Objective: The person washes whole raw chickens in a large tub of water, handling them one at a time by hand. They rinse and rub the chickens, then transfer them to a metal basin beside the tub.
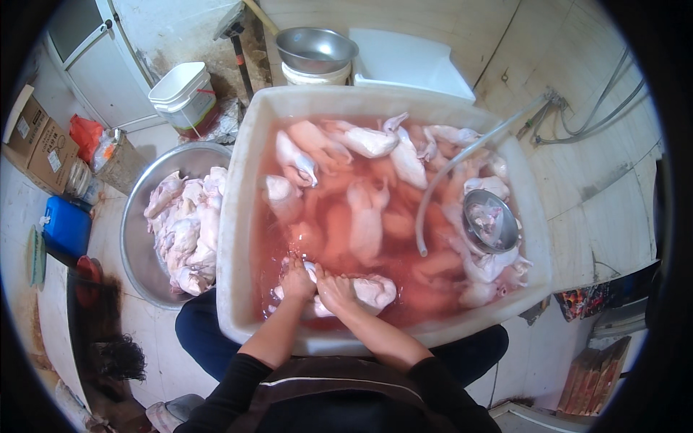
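Note:
Near the front wall of a large white plastic tub (236,216), both my hands are on a plucked duck (376,292) lying in reddish water. My left hand (297,280) grips its left end, with the fingertips partly hidden. Close beside it, my right hand (334,290) holds the bird around its middle. Several other plucked birds float or lie under the water, among them a pale one (366,227) in the centre. On the right side a metal bowl (508,238) rests among the birds, with a plastic bag of small pieces inside.
A clear hose (433,189) hangs from the right wall into the tub. To the left stands a big metal basin (135,238) heaped with plucked birds (187,233). Behind are a white bucket (184,100), a steel bowl (316,48) and a white bin (403,62); a blue jerrycan (67,227) stands far left.

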`<state>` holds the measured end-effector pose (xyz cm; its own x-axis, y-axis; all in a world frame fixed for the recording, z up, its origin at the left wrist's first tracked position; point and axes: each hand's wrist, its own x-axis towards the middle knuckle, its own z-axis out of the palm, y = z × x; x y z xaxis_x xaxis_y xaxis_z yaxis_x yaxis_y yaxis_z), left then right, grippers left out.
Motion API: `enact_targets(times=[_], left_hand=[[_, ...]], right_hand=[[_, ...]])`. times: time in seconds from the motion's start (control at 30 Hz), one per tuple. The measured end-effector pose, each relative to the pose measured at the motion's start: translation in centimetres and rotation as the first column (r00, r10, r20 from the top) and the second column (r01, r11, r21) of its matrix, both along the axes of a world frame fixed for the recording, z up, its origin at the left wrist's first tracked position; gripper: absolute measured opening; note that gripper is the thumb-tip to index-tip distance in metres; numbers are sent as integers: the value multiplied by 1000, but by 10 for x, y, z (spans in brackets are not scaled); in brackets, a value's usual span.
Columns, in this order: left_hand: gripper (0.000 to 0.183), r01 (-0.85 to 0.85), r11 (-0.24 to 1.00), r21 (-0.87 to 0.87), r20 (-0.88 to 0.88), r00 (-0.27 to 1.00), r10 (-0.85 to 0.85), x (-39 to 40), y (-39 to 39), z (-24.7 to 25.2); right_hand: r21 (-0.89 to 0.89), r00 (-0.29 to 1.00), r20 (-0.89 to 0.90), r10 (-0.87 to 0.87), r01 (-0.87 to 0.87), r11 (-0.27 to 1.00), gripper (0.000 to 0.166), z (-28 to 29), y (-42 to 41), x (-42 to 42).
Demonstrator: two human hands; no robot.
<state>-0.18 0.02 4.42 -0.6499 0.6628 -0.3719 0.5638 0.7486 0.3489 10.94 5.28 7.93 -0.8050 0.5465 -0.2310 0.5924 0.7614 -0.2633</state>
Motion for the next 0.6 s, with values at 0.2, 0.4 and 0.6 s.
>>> enact_targets(times=[0.2,0.4,0.6], left_hand=[[32,117,992,53,136,983,-123,-6,-4,11],[24,414,910,-6,110,905,-411,-4,-1,27],[30,532,789,309,93,808,-581,6,-6,42]], right_hand=[[-6,947,-319,-24,23,1000,39,-25,3,7],[-468,855,-414,-312,94,878,26,-20,27,20],[-803,903,-184,-388,89,589,28,-13,50,40]])
